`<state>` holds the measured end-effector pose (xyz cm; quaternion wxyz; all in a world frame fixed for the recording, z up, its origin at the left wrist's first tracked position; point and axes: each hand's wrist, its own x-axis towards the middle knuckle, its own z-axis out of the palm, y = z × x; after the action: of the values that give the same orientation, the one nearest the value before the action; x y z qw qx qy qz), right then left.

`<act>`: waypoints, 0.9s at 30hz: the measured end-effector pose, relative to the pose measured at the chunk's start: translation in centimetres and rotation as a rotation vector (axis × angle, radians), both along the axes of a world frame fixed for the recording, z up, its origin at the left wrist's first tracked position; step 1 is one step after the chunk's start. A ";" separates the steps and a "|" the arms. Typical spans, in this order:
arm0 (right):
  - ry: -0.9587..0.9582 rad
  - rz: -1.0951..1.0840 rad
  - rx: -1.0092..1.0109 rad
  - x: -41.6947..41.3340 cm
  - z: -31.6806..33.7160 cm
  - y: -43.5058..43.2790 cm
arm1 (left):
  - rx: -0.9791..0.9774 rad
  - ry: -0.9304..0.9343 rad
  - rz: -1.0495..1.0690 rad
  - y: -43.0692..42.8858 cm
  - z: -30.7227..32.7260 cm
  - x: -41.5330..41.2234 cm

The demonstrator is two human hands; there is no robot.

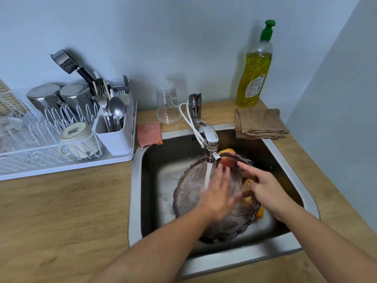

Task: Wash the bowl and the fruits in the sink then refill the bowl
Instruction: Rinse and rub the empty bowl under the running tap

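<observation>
My left hand (217, 193), fingers spread flat and gripping nothing, presses inside the glass bowl (191, 193), which stands tilted in the steel sink (244, 260). Water runs from the tap (210, 139) onto the bowl just beside this hand, which is blurred. My right hand (265, 186) pinches the bowl's right rim, thumb inside, index finger pointing loose toward the tap. Fruits (229, 158) in orange and red show through and behind the bowl's far wall; another orange piece (260, 213) lies at its right edge. Behind the sink: a clear cup (168, 105), a yellow detergent bottle (255, 78) whose label is too small to read, and a folded brown cloth (260, 123). Left of the sink, a pink scrubber (149, 133) and a drying rack (67, 127); the print on its mug (75, 135) is illegible.
</observation>
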<state>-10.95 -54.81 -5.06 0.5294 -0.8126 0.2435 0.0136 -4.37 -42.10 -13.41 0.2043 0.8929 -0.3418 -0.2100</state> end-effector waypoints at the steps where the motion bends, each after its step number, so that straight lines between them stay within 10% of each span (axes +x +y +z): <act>1: -0.009 -0.005 -0.012 0.1 0.1 -0.2 | -0.021 0.031 -0.097 -0.1 0.0 -0.6; 10: -0.059 0.015 -0.109 1.1 0.3 -0.5 | 0.245 -0.170 -0.126 6.8 -0.8 4.4; 15: -0.083 0.027 -0.138 1.7 -1.5 1.9 | 0.059 0.106 0.117 0.9 0.8 2.9; 23: -0.074 -0.069 -0.155 2.1 -0.9 -0.8 | -0.020 0.429 -0.222 3.9 2.3 -1.3; 27: -0.089 -0.077 -0.205 2.3 0.3 -2.1 | 0.192 0.067 -0.335 6.9 2.0 0.3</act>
<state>-8.69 -56.92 -4.74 0.4539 -0.8523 0.2509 -0.0679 -4.05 -35.15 -11.45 0.0915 0.8314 -0.4570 -0.3026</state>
